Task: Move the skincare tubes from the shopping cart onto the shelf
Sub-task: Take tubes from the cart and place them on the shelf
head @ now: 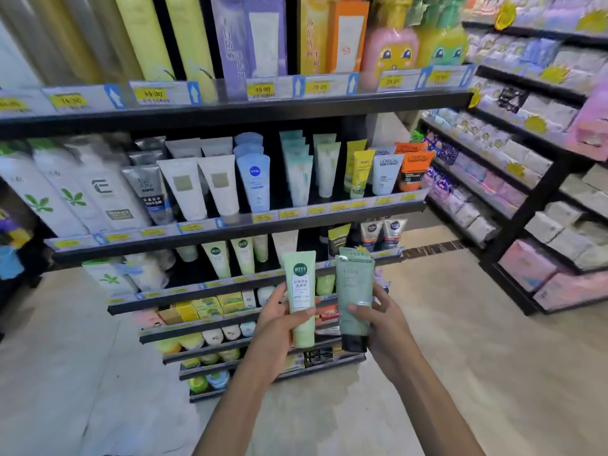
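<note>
Gripping one tube per hand: my left hand (279, 327) holds the pale green tube (301, 297), right hand (383, 319) the darker tube (354, 301), both upright in front of the shelf (230, 225). Cart's out of view, so I'm mid-carry w/ both; next I'd guess slot each beside matching tubes.

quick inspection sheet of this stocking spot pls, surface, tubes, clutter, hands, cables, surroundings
surface: black tiered shelf, rows of upright tubes behind price tags
job's things: light green tube and grey-green tube, both held upright, off the shelf
clutter: nothing seen
grippers: left hand grips the light green tube; right hand grips the grey-green tube
cables: nothing seen
surroundings: pale floor; side rack of packets at right; shopping cart not in view
</note>
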The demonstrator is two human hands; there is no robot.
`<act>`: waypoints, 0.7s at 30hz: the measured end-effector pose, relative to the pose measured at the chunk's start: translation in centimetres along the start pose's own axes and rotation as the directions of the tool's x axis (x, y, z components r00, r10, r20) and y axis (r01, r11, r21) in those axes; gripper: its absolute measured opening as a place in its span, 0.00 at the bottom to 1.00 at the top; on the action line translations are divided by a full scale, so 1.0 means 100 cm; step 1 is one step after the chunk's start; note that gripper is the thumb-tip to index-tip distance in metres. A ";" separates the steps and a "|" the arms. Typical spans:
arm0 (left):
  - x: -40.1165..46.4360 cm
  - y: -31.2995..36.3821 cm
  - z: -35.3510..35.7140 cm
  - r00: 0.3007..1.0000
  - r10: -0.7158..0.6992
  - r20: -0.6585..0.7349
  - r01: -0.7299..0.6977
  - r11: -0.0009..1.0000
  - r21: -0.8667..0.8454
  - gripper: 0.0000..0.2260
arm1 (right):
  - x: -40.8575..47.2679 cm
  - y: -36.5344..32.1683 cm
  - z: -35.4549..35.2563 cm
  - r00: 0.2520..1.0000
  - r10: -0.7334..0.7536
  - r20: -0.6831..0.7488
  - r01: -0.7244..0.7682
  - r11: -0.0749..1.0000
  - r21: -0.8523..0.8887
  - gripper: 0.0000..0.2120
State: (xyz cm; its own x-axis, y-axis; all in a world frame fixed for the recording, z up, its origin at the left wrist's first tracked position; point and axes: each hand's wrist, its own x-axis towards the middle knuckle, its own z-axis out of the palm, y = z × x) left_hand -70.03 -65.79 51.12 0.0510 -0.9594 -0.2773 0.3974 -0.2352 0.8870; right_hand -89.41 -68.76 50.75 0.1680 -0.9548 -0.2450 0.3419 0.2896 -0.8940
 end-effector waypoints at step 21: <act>0.104 -0.063 0.006 0.824 -0.027 -0.567 0.051 0.998 0.027 0.27 | 0.122 0.011 -0.062 0.948 0.275 0.163 -0.254 0.958 -0.136 0.25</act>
State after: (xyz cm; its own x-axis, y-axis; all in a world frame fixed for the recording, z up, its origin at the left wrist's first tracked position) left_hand -72.56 -74.43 42.90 0.5506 -0.6958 -0.4612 0.3747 -0.2877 0.8814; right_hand -92.73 -80.51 44.47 0.4040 -0.8143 -0.4167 0.1588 0.5111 -0.8447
